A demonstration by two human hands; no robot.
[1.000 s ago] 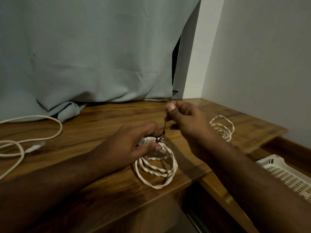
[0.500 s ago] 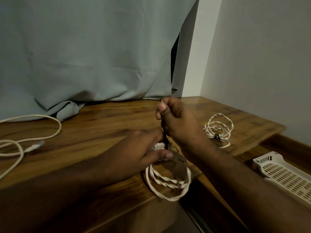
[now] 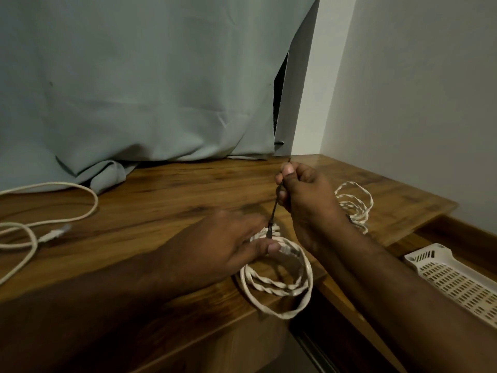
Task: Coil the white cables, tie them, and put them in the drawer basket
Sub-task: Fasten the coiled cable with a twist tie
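Far out to the left of both hands, a loose cable point(image 3: 53, 211) still lies uncoiled on the counter point(image 3: 166, 200), well apart from the work. The left hand point(image 3: 223, 249) presses the top of the coiled cable point(image 3: 279, 286) down at the counter's front edge, its fingers point(image 3: 271, 247) curled over the bundled strands where the tie goes round. From that spot the dark tie point(image 3: 274, 208) runs steeply up and slightly right, taut, into the right hand point(image 3: 304, 189), whose thumb and fingers pinch its free end above the coil. So the tie's long axis points from the left fingers up to the right ones, and cinching likely means pulling further along that line. Beyond the right hand lies a second coil point(image 3: 355, 203), apparently already tied. Lower right, the white basket point(image 3: 430, 267) waits in the drawer, nearer the right hand.
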